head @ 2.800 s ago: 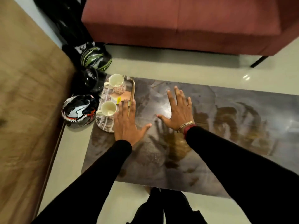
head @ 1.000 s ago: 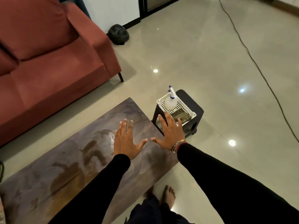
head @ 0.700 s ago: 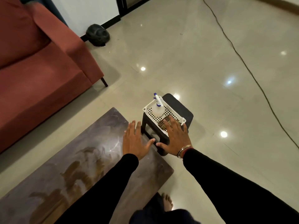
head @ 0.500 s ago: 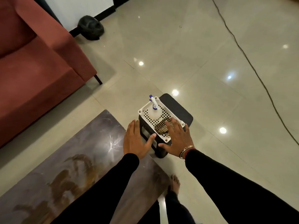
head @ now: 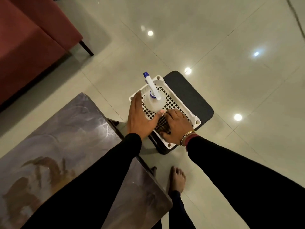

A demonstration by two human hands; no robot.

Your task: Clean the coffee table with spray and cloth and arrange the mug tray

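Both hands have left the table (head: pixel 69 138) and reached the white basket (head: pixel 179 100) on the stool beside it: the left hand (head: pixel 140 118) spreads open around one spray bottle (head: pixel 154 103), the right hand (head: pixel 177 127) curls onto one cloth (head: pixel 162 125). Cleaning can begin.

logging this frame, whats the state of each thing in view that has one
spray bottle: upright in the basket, not gripped
cloth: folded in the basket, under the right hand
basket: on the black stool
stool: standing on the floor beside the table
left hand: open, beside the bottle
right hand: curled on the cloth, grip unclear
coffee table: streaked, unwiped
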